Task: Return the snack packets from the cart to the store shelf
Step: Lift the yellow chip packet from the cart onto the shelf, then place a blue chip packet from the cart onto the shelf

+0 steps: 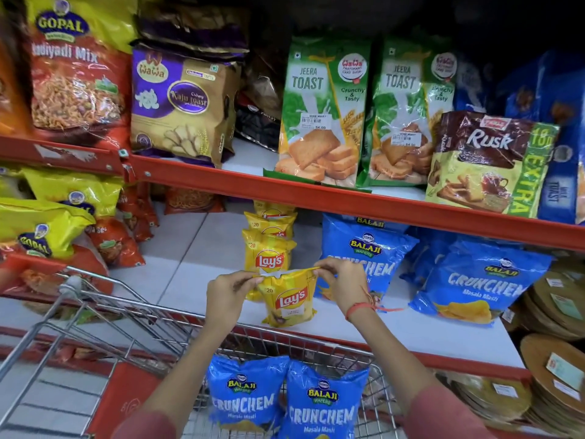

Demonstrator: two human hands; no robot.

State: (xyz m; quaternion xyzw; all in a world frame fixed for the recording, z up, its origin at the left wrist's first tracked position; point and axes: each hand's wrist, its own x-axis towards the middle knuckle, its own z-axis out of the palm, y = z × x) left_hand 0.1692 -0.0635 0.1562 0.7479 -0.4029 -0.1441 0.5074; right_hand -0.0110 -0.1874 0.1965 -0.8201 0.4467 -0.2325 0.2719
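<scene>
A yellow Lay's packet stands upright on the white lower shelf, near its front edge. My left hand pinches its top left corner and my right hand pinches its top right corner. Behind it a row of more yellow Lay's packets runs toward the back of the shelf. Two blue Balaji Crunchem packets stand in the wire cart below my arms.
Blue Crunchem packets lie on the same shelf to the right. Yellow and red Gopal bags fill the left. The red shelf rail above carries toast and rusk packs. Stacked round packs sit at lower right.
</scene>
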